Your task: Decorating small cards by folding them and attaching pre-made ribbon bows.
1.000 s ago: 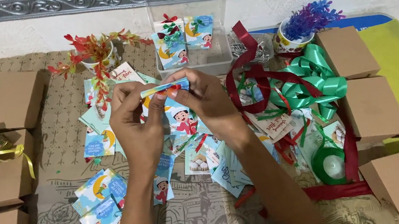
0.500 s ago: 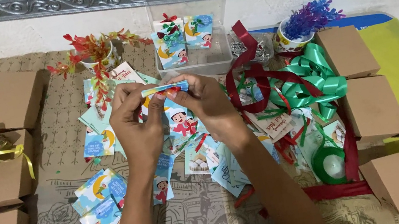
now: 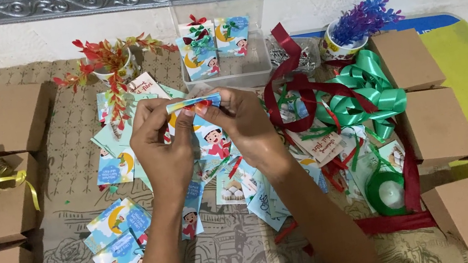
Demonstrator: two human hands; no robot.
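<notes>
Both hands, left (image 3: 164, 146) and right (image 3: 245, 124), pinch one folded card (image 3: 194, 103) above the surface (image 3: 55, 123). Behind, a clear box (image 3: 229, 62) holds two decorated cards (image 3: 214, 49).

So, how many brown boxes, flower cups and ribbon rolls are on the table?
Brown cardboard boxes: 6
Cups with artificial flowers: 2
Green ribbon rolls: 1
Total: 9

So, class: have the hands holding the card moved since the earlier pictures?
No. Both hands hold the small card just below the clear plastic box, as before.
</notes>
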